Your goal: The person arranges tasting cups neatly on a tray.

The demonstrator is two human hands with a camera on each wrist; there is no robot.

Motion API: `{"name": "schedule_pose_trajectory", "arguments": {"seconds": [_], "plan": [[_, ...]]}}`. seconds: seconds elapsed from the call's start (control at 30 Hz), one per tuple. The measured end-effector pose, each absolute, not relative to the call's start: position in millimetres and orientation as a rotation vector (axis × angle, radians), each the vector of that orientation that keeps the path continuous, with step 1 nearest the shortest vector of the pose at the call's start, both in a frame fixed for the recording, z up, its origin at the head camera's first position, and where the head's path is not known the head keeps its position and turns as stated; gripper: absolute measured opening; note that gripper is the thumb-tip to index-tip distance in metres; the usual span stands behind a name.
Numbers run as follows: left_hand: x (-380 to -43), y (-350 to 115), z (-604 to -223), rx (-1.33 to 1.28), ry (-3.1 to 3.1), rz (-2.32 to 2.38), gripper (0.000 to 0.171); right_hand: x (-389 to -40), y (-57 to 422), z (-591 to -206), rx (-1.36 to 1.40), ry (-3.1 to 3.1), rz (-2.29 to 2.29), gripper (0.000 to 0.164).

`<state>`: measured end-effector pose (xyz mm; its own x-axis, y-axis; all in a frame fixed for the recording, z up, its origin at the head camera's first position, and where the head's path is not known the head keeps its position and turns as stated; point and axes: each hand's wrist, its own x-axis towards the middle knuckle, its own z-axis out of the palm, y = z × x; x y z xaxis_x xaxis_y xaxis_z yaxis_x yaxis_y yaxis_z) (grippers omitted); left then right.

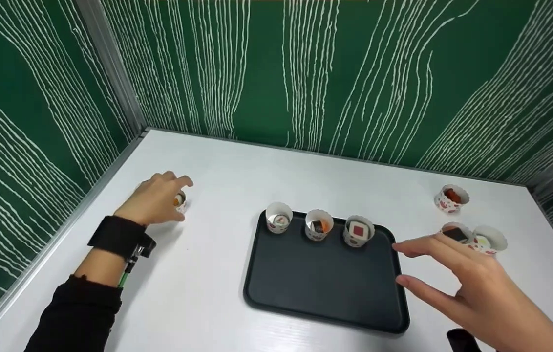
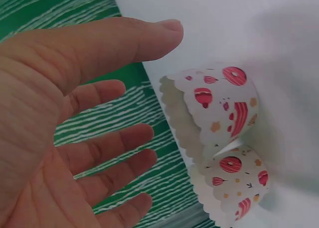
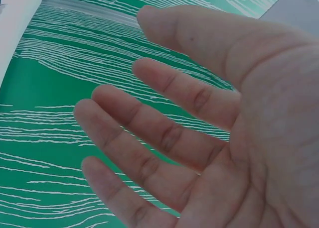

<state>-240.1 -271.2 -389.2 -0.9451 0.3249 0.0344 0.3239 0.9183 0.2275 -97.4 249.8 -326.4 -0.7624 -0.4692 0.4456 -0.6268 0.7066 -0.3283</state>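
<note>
At the left of the table, my left hand hovers with thumb and fingers spread beside a paper cup. The left wrist view shows two such cups, a nearer one and another, patterned with red sweets, below the hand's gap. My right hand hangs over the tray's right edge, fingers and thumb apart, palm bare in the right wrist view. On the dark tray stand three cups along the back: one with a pale round piece, one with an orange-and-black piece, one with a red-centred white square.
Right of the tray are a cup with a red filling, one with a black-topped piece and one with a yellow-green piece, partly behind the right hand. Green walls with white lines enclose the white table.
</note>
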Motion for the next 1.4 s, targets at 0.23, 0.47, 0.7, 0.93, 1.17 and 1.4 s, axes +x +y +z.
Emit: {"name": "schedule_pose_trajectory", "arguments": {"seconds": [0.23, 0.47, 0.7, 0.93, 1.17, 1.4], "plan": [[-246, -280, -400, 0.482, 3.055, 0.308, 0.069, -92, 254, -324, 0.836, -2.635, 0.661, 0.065], [-249, -282, -405, 0.468, 3.074, 0.275, 0.066, -89, 258, -323, 0.786, -2.657, 0.635, 0.067], [-251, -284, -410, 0.353, 3.066, 0.289, 0.062, -89, 259, -324, 0.809, -2.633, 0.657, 0.067], [-252, -284, -412, 0.368, 3.090, 0.309, 0.056, -93, 259, -323, 0.823, -2.625, 0.659, 0.062], [-250, -283, -413, 0.381, 3.120, 0.333, 0.055, -103, 259, -327, 0.840, -2.540, 0.685, 0.059], [-250, -280, -414, 0.407, 3.145, 0.309, 0.053, -105, 260, -328, 0.801, -2.575, 0.677, 0.055]]}}
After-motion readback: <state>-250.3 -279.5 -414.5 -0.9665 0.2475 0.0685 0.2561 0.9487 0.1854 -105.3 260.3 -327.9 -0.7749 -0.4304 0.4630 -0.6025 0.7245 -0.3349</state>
